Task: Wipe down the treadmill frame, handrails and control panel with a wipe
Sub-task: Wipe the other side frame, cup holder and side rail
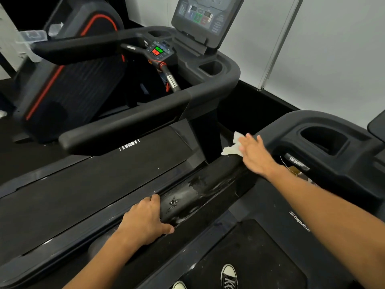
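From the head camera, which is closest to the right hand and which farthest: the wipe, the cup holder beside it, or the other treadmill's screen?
1. Wipe, under the right hand fingers, on the handrail.
2. Cup holder, just to its right.
3. Screen, far off at upper left.

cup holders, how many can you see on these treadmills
3. On the far treadmill, one cup holder is right of the control panel and one is left of it. One is on the near treadmill by the right hand. Others may be out of frame.

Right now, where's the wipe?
In the head view, right of centre, the white wipe lies under the fingers of the right hand, pressed on the upper end of the worn handrail near the console's cup holder.
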Available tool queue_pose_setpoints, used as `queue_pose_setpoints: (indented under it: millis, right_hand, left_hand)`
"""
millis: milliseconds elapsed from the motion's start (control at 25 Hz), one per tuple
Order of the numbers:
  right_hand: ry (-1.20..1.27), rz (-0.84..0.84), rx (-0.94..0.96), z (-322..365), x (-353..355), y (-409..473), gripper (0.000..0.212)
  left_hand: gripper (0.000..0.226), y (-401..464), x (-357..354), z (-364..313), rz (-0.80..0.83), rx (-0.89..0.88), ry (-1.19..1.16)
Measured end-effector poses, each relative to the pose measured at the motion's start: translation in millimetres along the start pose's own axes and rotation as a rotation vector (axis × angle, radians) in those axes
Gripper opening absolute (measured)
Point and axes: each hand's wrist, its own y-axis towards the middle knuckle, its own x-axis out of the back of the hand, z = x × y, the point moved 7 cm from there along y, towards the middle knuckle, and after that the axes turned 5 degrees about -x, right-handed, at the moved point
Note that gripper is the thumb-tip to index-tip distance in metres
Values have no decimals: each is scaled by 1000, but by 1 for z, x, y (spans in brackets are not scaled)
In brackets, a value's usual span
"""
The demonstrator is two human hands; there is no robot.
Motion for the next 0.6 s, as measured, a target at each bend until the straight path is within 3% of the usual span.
queue_pose_setpoints:
  millis: [80, 200, 360, 480, 600]
  right_hand:
    - [49, -23, 18, 31, -1, -11, 41]
    - [117, -53, 199, 100, -3, -57, 49]
    - [283, 35, 353, 167, -8, -113, 45]
    - [50, 54, 456, 144, -6, -86, 51]
    - [-156, 60, 340, 77, 0, -27, 50]
  left_hand:
    - [89, 3, -1, 0, 24, 7, 13]
    - [86, 6, -2, -2, 53, 12, 19]
    - [86, 7, -1, -1, 56, 5, 12]
    - [87, 5, -1, -1, 55, -3, 13]
    - [85, 3, -2, -1, 55, -2, 5]
